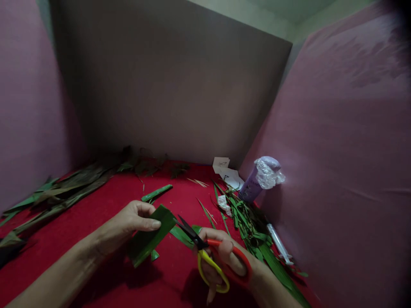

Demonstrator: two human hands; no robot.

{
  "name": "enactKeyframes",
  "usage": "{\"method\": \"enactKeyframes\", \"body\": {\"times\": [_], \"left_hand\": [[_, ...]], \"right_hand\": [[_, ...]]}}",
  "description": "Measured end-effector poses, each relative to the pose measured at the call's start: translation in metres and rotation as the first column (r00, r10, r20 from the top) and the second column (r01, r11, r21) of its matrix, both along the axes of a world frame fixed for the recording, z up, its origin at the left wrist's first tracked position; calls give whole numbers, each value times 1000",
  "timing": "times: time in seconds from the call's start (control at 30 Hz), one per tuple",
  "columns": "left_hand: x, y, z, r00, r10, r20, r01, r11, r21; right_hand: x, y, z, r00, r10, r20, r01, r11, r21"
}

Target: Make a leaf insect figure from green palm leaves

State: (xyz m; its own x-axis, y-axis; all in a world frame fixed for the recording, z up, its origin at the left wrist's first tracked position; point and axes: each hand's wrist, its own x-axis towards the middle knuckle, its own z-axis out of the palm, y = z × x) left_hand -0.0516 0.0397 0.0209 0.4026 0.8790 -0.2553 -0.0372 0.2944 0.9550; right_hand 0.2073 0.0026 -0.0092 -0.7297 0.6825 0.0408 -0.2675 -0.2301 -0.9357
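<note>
My left hand [139, 220] pinches a wide green leaf strip [154, 237] between thumb and fingers, held above the red cloth. In my right hand [221, 252] is a pair of scissors [201, 244] with one red and one yellow handle loop and dark blades. My fingers pass through the loops. The blades stand a little apart, their tips close to the right edge of the leaf strip; whether they touch it I cannot tell. Under and behind the hands lie cut leaf pieces [181, 235] and a narrow rolled leaf [156, 193].
Long drying leaves [64, 194] lie along the left. Leaf scraps [242, 216] pile up on the right, beside a plastic syringe [279, 244]. Farther back are a purple container [252, 186] with clear plastic over it, white papers [231, 176] and thin sticks [197, 182]. Walls enclose the red cloth [122, 192].
</note>
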Motion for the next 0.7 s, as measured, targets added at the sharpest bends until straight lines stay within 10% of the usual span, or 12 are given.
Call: {"method": "enactKeyframes", "body": {"times": [0.7], "left_hand": [[5, 4, -11, 976, -20, 215, 51, 989, -141]], "right_hand": [[-1, 0, 1, 1000, 19, 6, -19, 999, 29]]}}
